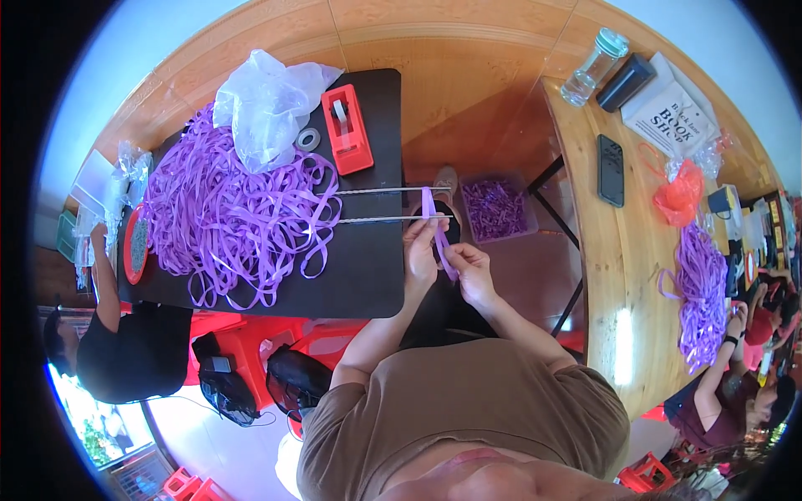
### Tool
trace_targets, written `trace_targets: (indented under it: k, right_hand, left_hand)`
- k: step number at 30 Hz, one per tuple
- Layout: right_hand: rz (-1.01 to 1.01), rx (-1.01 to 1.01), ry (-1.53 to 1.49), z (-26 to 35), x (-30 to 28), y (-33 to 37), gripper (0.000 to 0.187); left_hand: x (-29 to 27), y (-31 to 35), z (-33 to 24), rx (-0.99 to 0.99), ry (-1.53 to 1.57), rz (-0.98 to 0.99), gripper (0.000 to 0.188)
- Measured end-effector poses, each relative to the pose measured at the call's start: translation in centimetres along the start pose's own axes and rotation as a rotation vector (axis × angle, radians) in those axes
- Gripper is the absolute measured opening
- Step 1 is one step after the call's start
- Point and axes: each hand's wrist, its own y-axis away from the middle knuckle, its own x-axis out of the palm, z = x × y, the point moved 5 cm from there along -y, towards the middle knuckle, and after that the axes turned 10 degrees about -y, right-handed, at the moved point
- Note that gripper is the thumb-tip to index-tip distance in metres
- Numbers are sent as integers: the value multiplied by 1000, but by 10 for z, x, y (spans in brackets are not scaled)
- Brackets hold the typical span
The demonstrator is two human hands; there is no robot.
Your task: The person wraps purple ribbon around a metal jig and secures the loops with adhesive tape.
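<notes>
Two thin metal rods (pixel 380 220) stick out past the right edge of the dark table. A purple ribbon (pixel 428 203) is looped around both near their free ends, and its loose part hangs down toward me. My left hand (pixel 420 253) is closed on the ribbon at the nearer rod. Just to the right, my right hand (pixel 473 274) pinches the hanging part of the same ribbon between thumb and fingers. A large tangled heap of purple ribbon (pixel 238 217) covers much of the table to my left.
On the dark table (pixel 368 275) lie a red tape dispenser (pixel 347 129), a tape roll (pixel 308 139) and a plastic bag (pixel 266 108). A bin of purple pieces (pixel 499 209) stands on the floor. The wooden table (pixel 597 292) holds a phone (pixel 611 170) and bottle (pixel 594 67). Other people sit at both sides.
</notes>
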Motion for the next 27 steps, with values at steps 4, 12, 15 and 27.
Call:
trace_targets:
  k: [4, 12, 15, 27]
  right_hand:
    - [98, -10, -16, -13, -13, 1, 6]
    - [195, 236, 150, -15, -16, 6, 6]
    - [140, 274, 112, -22, -16, 12, 5]
    - [182, 83, 138, -28, -7, 23, 8]
  left_hand:
    - [0, -2, 1, -5, 10, 11, 18]
    - [1, 6, -8, 0, -109, -3, 23]
    - [-3, 20, -6, 27, -240, 22, 24]
    - [-16, 59, 5, -39, -498, -55, 21]
